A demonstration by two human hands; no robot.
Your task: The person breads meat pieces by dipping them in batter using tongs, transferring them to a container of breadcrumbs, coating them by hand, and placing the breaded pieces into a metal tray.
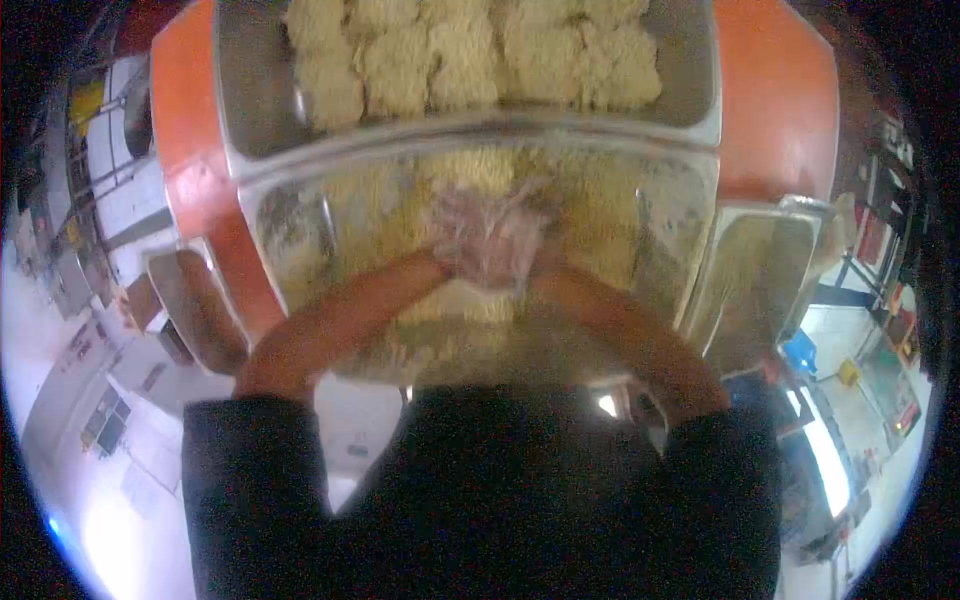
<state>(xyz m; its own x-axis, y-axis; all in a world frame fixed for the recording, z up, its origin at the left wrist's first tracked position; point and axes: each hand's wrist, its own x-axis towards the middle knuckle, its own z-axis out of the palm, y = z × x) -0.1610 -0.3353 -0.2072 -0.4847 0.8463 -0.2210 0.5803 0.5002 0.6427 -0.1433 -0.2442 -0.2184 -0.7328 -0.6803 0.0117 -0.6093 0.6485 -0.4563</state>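
Observation:
My left hand point(458, 228) and my right hand point(522, 238) meet and overlap over the middle of a metal tray point(672, 240). Both are smeared by motion and look dusted with something pale, so I cannot tell how the fingers are closed or whether anything is between them. Yellowish crumbs point(390, 205) lie in the tray around and below my hands. Beyond its far rim, a second metal tray point(685, 60) holds several rough pieces coated in crumbs point(465, 65), laid in rows side by side.
Orange surfaces point(775, 100) flank the trays on both sides. A smaller metal pan point(755, 285) stands at the right, and another small pan point(195, 300) at the left. A blue object point(799, 352) shows farther right. Pale floor point(140, 440) is visible at the lower left.

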